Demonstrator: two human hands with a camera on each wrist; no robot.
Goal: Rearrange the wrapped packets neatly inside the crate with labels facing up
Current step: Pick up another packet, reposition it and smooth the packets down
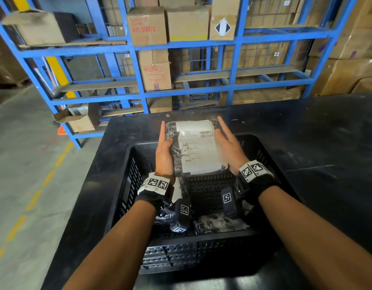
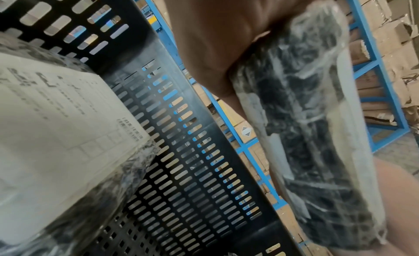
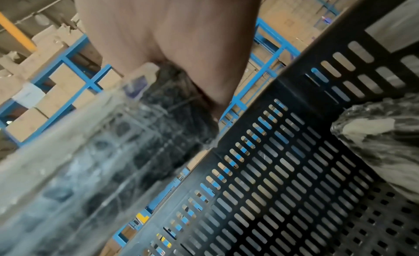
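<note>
- Both our forearms reach forward over the black perforated crate (image 1: 122,185) on a dark table (image 1: 317,143), wrists strapped with black bands carrying printed markers.
- Our left hand (image 1: 165,152) and right hand (image 1: 230,146) press a plastic-wrapped packet (image 1: 196,147) between them, raised above the crate's far half with its white shipping label facing up.
- The left hand lies flat along the packet's left edge, fingers straight and pointing away, thumb resting over the top face beside the label.
- The right hand lies along the right edge, fingers extended and slightly spread; its thumb is hidden, so we cannot tell whether it hooks the packet.
- Neither hand curls round the packet in the head view; they clamp it with palms.
- The left wrist view adds a second wrapped packet (image 2: 59,134) lying inside the crate by its slotted wall (image 2: 192,152), label up, below the held packet's side (image 2: 306,134).
- The right wrist view shows a crumpled wrapped packet (image 3: 383,138) by the crate's right wall, label not visible.
- Blue shelving (image 1: 139,65) with cardboard boxes stands behind the table.
</note>
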